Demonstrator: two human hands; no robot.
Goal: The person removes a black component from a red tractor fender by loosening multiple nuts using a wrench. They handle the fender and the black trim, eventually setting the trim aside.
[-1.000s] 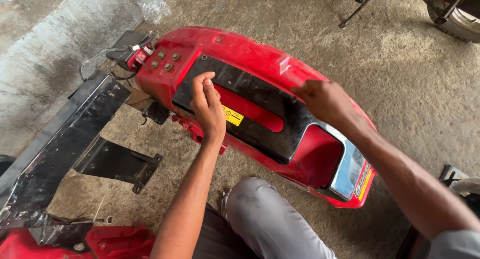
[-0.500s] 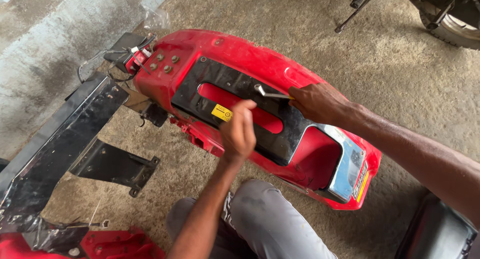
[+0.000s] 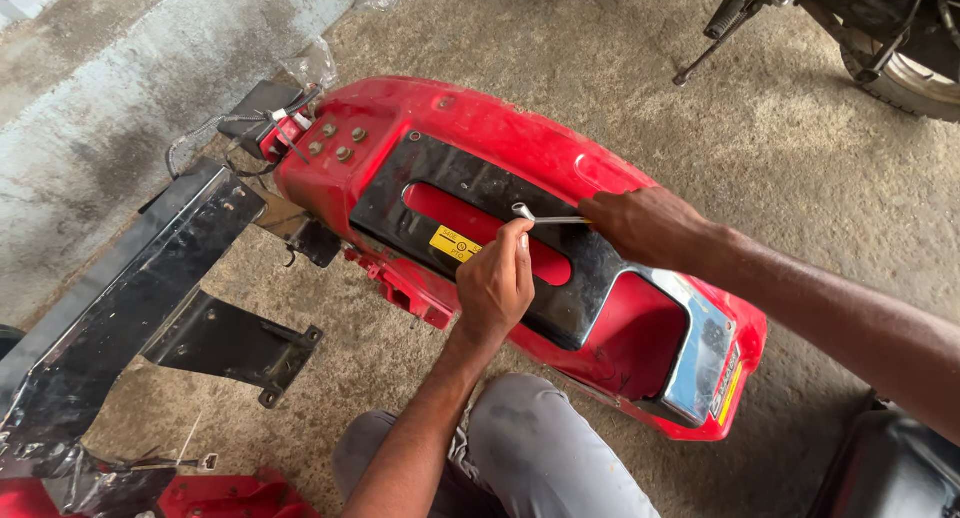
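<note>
Head view, looking down on a rough concrete floor, grey-brown and gritty, with a paler stained concrete slab rising beyond the left hand. A red motorcycle tail fairing lies on the floor under both hands, its black inner panel facing up around a long red slot with a yellow sticker at its near edge. The right hand is closed around the handle of a small metal spanner, whose ring end sits on the black panel just above the left hand. The left hand is curled, fingertips pressed together and resting on the panel edge touching the slot; whether it pinches a fastener cannot be made out. Left of the left hand lies a black metal frame rail with a bracket, and tangled wires sit at the fairing's far end. Beyond the right hand, a motorcycle's side stand and tyre are cut off by the upper edge. Near the person's grey-trousered knee, a second red part and a dark object at the lower right corner are cropped and cannot be identified.
</note>
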